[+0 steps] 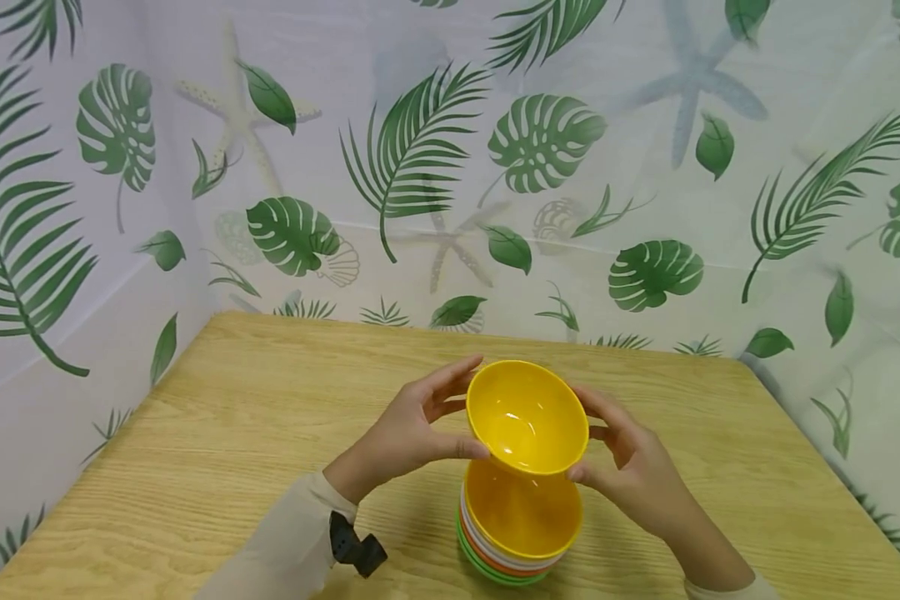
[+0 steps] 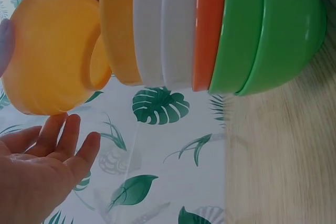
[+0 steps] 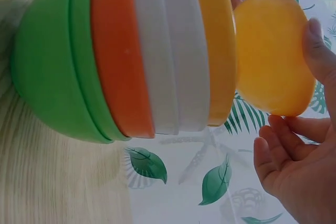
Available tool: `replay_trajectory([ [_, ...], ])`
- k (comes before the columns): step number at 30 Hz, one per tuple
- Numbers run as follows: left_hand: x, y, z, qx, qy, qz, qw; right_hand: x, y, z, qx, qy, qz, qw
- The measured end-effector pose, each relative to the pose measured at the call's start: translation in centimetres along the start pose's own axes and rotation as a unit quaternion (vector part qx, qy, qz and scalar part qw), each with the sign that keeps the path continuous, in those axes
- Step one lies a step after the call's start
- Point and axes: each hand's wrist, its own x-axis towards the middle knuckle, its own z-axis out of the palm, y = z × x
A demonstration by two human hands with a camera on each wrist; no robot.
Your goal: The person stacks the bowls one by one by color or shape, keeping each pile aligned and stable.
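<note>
Both hands hold a yellow bowl by its sides, its inside tilted toward the head camera. The left hand has its thumb at the near rim and its fingers along the left side. Opposite it, the right hand grips the right side, thumb near the rim. Right below stands a stack of nested bowls, topped by another yellow bowl. Under that come two white bowls, an orange bowl and two green bowls. The held bowl's foot is over the stack's opening in the left wrist view.
The stack stands on a wood-grain table near its front edge. Behind and beside the table hangs a white cloth printed with green leaves and starfish. A small black device is strapped at the left sleeve.
</note>
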Motion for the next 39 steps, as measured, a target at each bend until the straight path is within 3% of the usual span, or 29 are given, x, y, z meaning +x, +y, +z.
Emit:
replay_trajectory([
  [7,-0.8,0.2,0.3,0.043,-0.038,-0.007,0.9984,-1.0,-0.3,-0.1,-0.022,-0.027,0.004,0.999],
  [9,-0.9,0.6,0.5,0.049,-0.046,-0.018,0.9976,-1.3,-0.2,-0.2,-0.027,-0.031,0.008,0.999],
  [18,-1.6,-0.3,0.9,0.073,-0.07,-0.058,0.9932,-2.7,0.1,0.0,-0.028,-0.036,0.02,0.999],
  [22,-1.8,-0.5,1.1,0.073,-0.084,-0.058,0.992,-3.2,0.2,0.1,-0.039,-0.041,0.036,0.998],
  [29,-2.1,-1.0,1.3,0.074,-0.095,-0.05,0.9914,-3.9,0.4,0.5,-0.049,-0.026,0.026,0.998],
  [39,-2.5,-1.6,1.7,0.099,-0.105,-0.065,0.9874,-4.9,1.4,1.0,-0.048,-0.032,0.034,0.998],
])
